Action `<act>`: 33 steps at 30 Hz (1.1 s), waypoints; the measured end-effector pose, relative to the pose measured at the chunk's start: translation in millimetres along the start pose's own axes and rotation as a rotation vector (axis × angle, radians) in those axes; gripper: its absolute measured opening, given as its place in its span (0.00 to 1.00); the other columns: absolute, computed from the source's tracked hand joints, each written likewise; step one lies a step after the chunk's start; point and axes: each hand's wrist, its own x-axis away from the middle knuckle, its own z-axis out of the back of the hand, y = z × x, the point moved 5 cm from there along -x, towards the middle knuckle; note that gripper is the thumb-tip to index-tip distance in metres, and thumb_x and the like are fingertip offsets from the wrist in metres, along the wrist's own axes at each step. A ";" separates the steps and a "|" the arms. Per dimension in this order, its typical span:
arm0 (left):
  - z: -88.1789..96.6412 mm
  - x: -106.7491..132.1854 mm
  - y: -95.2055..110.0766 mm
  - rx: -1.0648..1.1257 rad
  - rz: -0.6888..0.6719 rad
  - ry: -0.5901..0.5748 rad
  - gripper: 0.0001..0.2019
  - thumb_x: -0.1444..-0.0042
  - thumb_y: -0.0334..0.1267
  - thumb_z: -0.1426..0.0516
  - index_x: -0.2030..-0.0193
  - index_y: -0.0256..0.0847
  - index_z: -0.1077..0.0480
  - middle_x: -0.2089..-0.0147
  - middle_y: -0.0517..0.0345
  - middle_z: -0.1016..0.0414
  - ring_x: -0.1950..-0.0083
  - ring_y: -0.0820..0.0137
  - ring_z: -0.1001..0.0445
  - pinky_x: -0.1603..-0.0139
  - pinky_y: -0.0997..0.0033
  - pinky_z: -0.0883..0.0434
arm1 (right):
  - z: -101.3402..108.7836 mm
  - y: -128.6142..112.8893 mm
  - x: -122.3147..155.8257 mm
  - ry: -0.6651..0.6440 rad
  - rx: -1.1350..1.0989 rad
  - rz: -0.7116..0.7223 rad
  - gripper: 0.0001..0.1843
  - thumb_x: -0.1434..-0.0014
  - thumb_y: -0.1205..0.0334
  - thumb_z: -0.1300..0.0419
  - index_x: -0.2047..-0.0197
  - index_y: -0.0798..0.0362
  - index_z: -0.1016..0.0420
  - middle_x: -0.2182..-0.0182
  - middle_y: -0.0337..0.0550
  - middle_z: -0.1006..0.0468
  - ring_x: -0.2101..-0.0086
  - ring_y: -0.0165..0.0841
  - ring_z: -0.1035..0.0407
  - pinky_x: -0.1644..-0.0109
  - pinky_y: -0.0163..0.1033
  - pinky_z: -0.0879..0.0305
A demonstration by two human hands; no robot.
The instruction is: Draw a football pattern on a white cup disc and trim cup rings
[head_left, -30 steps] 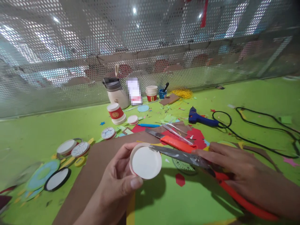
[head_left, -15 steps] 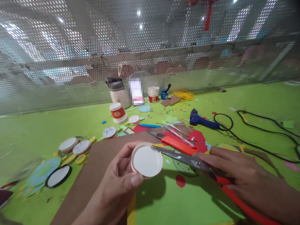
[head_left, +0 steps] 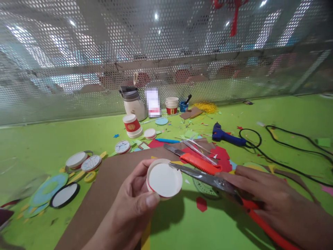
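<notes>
My left hand (head_left: 130, 199) is closed round a shallow, cut-down paper cup (head_left: 166, 179), its thumb on the near side and the white inner base facing me. In my right hand (head_left: 275, 198) is a pair of scissors (head_left: 204, 176) with red-orange handles. The blade tips rest at the cup's upper right rim; whether they bite into the paper I cannot tell. Just behind the blades lies an orange utility knife (head_left: 200, 162). A green protractor (head_left: 205, 187) and a red paper hexagon (head_left: 201, 204) lie below the scissors on green paper (head_left: 208, 229).
Brown cardboard (head_left: 104, 198) extends left under my hand. A blue glue gun (head_left: 229, 135) with a looping black cord lies right. Cut cup discs (head_left: 91, 163) are on the left. Behind stand a red-and-white paper cup (head_left: 132, 125), a jug (head_left: 134, 106) and a blue pot (head_left: 184, 106).
The whole view has shifted slightly. Both hands keep their holds, and the scissor tips stay at the cup's rim with little visible movement.
</notes>
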 end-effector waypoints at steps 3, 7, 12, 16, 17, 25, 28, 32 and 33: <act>0.4 -0.1 -1.4 0.005 0.009 0.024 0.24 0.59 0.41 0.24 0.53 0.44 0.18 0.57 0.54 0.19 0.60 0.67 0.23 0.58 0.77 0.26 | -2.4 1.7 1.1 0.005 -0.004 0.008 0.34 0.45 0.75 0.48 0.39 0.43 0.21 0.50 0.47 0.15 0.56 0.41 0.18 0.55 0.41 0.18; -0.1 1.2 0.2 0.020 -0.004 0.080 0.24 0.61 0.40 0.23 0.54 0.44 0.18 0.58 0.55 0.19 0.61 0.68 0.23 0.60 0.78 0.26 | -2.7 4.1 3.8 0.057 0.047 0.028 0.32 0.44 0.73 0.47 0.40 0.43 0.20 0.50 0.48 0.15 0.56 0.42 0.17 0.56 0.42 0.17; -2.2 1.1 1.3 0.004 0.018 0.030 0.24 0.60 0.41 0.24 0.53 0.42 0.18 0.58 0.53 0.18 0.59 0.67 0.23 0.59 0.79 0.26 | 3.3 0.1 0.7 -0.012 0.059 0.082 0.31 0.43 0.74 0.47 0.40 0.46 0.20 0.53 0.47 0.13 0.58 0.39 0.15 0.57 0.38 0.17; -1.0 0.4 1.4 0.014 0.004 0.047 0.26 0.60 0.42 0.24 0.52 0.42 0.18 0.57 0.52 0.18 0.58 0.66 0.23 0.58 0.77 0.25 | 7.8 -4.3 -4.4 -0.017 0.057 0.099 0.32 0.44 0.75 0.47 0.40 0.46 0.20 0.53 0.48 0.13 0.58 0.39 0.15 0.57 0.37 0.17; -1.4 0.6 1.1 0.020 0.005 0.052 0.26 0.61 0.42 0.23 0.52 0.42 0.18 0.57 0.52 0.18 0.58 0.66 0.23 0.58 0.77 0.25 | 8.4 -5.5 -5.6 -0.002 0.054 0.101 0.32 0.44 0.75 0.47 0.41 0.47 0.20 0.54 0.48 0.13 0.59 0.39 0.15 0.58 0.37 0.17; -2.8 2.5 -0.5 0.041 -0.008 0.109 0.23 0.61 0.41 0.23 0.55 0.43 0.17 0.58 0.56 0.18 0.60 0.69 0.24 0.61 0.80 0.28 | -1.7 -0.1 3.3 0.102 0.063 0.054 0.30 0.44 0.73 0.47 0.41 0.45 0.20 0.51 0.49 0.14 0.57 0.43 0.16 0.58 0.42 0.16; -0.7 2.3 -1.6 0.044 0.007 0.120 0.24 0.61 0.41 0.23 0.55 0.43 0.17 0.58 0.55 0.18 0.60 0.68 0.24 0.59 0.78 0.26 | -8.7 4.8 10.7 0.060 0.072 0.038 0.33 0.43 0.73 0.47 0.37 0.43 0.23 0.48 0.48 0.16 0.55 0.44 0.17 0.55 0.44 0.16; -0.2 2.2 -1.8 0.013 0.035 0.130 0.26 0.64 0.42 0.22 0.55 0.43 0.17 0.56 0.54 0.18 0.59 0.65 0.23 0.60 0.76 0.26 | -6.8 1.6 9.0 0.046 0.072 0.047 0.34 0.43 0.73 0.47 0.37 0.43 0.25 0.50 0.48 0.15 0.56 0.43 0.17 0.57 0.41 0.17; -0.5 2.4 -1.2 0.010 0.029 0.144 0.26 0.64 0.42 0.22 0.55 0.43 0.17 0.57 0.54 0.18 0.59 0.66 0.23 0.61 0.77 0.26 | -5.0 -0.3 7.1 0.048 0.073 0.053 0.33 0.43 0.73 0.48 0.37 0.43 0.24 0.51 0.48 0.15 0.56 0.43 0.17 0.57 0.40 0.17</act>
